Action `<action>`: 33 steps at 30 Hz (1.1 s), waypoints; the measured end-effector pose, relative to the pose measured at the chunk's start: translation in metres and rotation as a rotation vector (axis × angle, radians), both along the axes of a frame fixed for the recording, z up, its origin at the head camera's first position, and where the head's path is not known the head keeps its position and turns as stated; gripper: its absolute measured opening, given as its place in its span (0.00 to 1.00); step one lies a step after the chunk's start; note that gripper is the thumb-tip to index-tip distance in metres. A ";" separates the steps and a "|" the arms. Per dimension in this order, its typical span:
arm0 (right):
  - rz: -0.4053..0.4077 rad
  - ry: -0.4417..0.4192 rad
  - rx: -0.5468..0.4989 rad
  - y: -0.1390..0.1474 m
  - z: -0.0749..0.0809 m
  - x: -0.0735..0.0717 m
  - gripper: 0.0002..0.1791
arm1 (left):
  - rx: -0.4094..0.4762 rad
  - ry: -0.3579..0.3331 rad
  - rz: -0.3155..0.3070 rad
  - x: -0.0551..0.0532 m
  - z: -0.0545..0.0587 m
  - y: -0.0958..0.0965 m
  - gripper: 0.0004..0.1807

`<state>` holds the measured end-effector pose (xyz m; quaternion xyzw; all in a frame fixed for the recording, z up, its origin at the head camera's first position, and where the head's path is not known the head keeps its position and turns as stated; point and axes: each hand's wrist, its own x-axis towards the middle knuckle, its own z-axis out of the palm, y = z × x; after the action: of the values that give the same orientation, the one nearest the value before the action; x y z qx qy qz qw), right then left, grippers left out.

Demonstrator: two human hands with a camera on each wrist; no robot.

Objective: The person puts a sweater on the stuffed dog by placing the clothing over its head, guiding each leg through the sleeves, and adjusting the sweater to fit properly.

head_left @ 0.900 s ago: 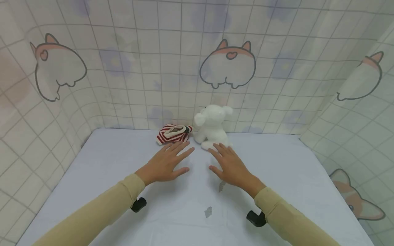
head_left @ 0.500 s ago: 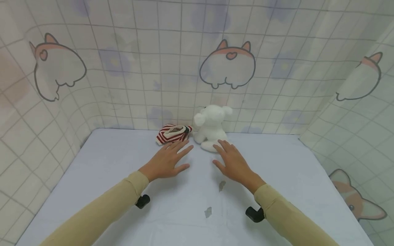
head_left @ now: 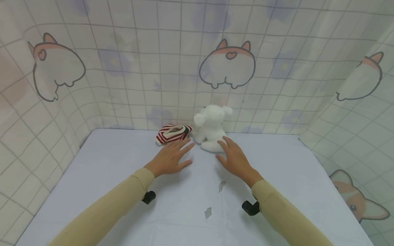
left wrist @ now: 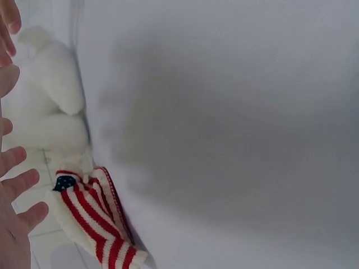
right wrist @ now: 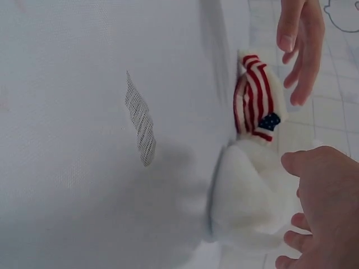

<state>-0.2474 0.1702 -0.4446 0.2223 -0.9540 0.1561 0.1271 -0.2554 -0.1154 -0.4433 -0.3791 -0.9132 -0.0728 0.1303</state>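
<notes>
At the back of the table sits a white plush toy [head_left: 211, 123], its rounded ears sticking out to both sides. Just left of it lies a small red-and-white striped knitted garment [head_left: 172, 134], crumpled; a navy patch with white dots shows on the garment [left wrist: 92, 210] in the left wrist view. My left hand [head_left: 168, 159] is spread over the table in front of the garment, fingers apart and holding nothing. Before the toy's lower right side hovers my right hand [head_left: 235, 159], fingers extended and nothing in it. Whether the right fingertips touch the plush I cannot tell.
A white cloth covers the table [head_left: 123, 157]; two small grey mesh-like patches [head_left: 208, 212] mark it near the middle. Behind and at both sides hangs a gridded curtain [head_left: 147, 75] printed with corgis. Black wrist-camera mounts [head_left: 149, 197] stick out below the sleeves.
Both hands have moved slightly forward, the left also a little rightward toward the garment's front. The right hand has drawn nearer the plush's right side. Plush and garment have stayed in place.
</notes>
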 end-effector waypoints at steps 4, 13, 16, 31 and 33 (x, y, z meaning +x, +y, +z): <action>-0.037 -0.004 -0.025 0.003 -0.002 -0.005 0.33 | 0.010 -0.038 0.024 -0.006 -0.003 0.003 0.35; -0.074 -0.068 -0.081 0.005 -0.004 -0.017 0.38 | 0.032 -0.143 0.086 -0.023 -0.013 0.005 0.40; -0.096 -0.111 -0.109 0.006 -0.004 -0.020 0.39 | 0.051 -0.234 0.117 -0.029 -0.014 0.008 0.44; -0.132 -0.158 -0.175 0.005 -0.019 -0.037 0.42 | 0.329 -0.577 0.254 -0.043 -0.014 0.023 0.47; -0.143 -0.165 -0.191 0.004 -0.022 -0.040 0.42 | 0.360 -0.597 0.264 -0.045 -0.015 0.024 0.47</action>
<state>-0.2877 0.1738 -0.4665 0.1270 -0.9553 0.2546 0.0798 -0.2999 -0.0909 -0.4586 -0.1910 -0.9246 -0.3221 -0.0691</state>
